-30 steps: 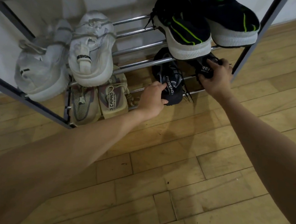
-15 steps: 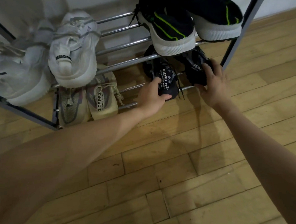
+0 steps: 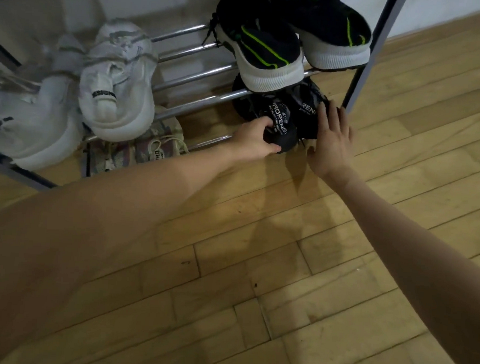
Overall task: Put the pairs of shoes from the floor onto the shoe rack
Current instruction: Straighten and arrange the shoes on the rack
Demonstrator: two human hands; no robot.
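White sneakers sit on the shoe rack's upper rails, beige sneakers below. The left hand has its fingers clamped on one black shoe's heel on the lower rail; the right hand, fingers spread, presses its partner. Black-and-green sneakers rest above.

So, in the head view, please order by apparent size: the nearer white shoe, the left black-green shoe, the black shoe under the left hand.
1. nearer white shoe
2. left black-green shoe, nearly alike; unsure
3. black shoe at the left hand, partly hidden
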